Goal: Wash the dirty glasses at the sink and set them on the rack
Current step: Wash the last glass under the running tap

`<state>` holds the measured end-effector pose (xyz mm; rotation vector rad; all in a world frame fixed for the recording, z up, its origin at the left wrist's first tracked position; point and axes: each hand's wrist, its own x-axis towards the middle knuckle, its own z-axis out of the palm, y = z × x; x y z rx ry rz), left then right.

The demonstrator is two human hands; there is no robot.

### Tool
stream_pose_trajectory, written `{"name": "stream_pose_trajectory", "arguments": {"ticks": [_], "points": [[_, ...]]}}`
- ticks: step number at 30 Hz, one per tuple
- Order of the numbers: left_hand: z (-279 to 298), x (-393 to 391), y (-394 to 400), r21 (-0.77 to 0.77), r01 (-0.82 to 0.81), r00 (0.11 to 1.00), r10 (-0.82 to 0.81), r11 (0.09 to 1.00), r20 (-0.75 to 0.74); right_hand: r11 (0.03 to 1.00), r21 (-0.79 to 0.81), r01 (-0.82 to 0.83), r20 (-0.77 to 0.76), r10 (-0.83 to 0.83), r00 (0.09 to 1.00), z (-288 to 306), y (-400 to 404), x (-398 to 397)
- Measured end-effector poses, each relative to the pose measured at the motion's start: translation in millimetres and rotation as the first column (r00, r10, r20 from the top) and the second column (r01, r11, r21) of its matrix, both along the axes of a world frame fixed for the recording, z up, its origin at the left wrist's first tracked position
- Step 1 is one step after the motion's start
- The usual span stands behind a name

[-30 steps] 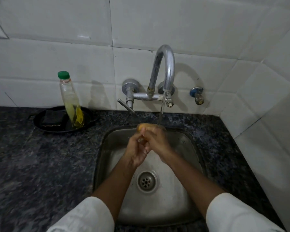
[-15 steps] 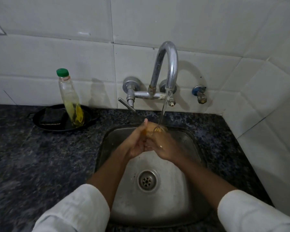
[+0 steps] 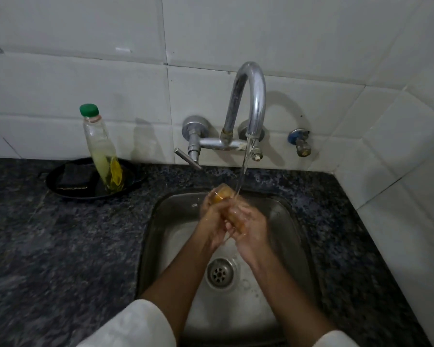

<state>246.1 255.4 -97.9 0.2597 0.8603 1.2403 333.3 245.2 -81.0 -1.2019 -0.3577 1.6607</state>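
A clear, amber-tinted glass [image 3: 222, 194] lies tilted between both hands over the steel sink [image 3: 161, 221], under the water stream [image 3: 243, 171] from the curved tap [image 3: 251, 96]. My left hand [image 3: 212, 219] wraps around its left side. My right hand [image 3: 248, 226] grips its lower part from the right. Most of the glass is hidden by fingers; only its far end shows. No rack is in view.
A soap bottle [image 3: 102, 149] with a green cap stands in a black dish [image 3: 60, 186] with a dark scrub pad [image 3: 73, 179] on the granite counter [image 3: 48, 246], left of the sink. A small valve [image 3: 300, 144] sticks out of the tiled wall. The drain [image 3: 220, 272] sits below the hands.
The hands have turned the glass under the stream; its far end now shows above the left hand's fingers. Water keeps running.
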Motion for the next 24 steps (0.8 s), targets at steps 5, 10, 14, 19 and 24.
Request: {"name": "stream_pose_trajectory", "arguments": {"ticks": [5, 10, 14, 19, 24], "points": [[10.9, -4.9, -4.7, 0.375, 0.132, 0.634, 0.213, 0.918, -0.743, 0.978, -0.149, 0.146, -0.215, -0.176, 0.961, -6.7, -12.8, -4.2], [11.6, -13.1, -9.2, 0.573, 0.317, 0.516, 0.37, 0.756, -0.773, 0.978, -0.164, 0.129, -0.264, -0.17, 0.949, -10.0, -7.5, -10.4], [24.8, -16.6, 2.6, 0.311, 0.047, 0.709, 0.188, 0.949, -0.68, 0.995, -0.019, 0.096, -0.114, -0.097, 0.989, 0.7, -9.6, -7.1], [14.7, -22.3, 13.0, -0.143, 0.205, 0.927, -0.239, 0.968, -0.291, 0.774, 0.293, -0.561, 0.839, 0.072, 0.539, -0.2, -3.0, 6.7], [-2.8, -12.5, -8.9, 0.056, 0.115, 0.968, -0.124, 0.992, 0.218, 0.916, 0.235, -0.324, 0.611, 0.12, 0.782, 22.6, 8.3, -6.7]]}}
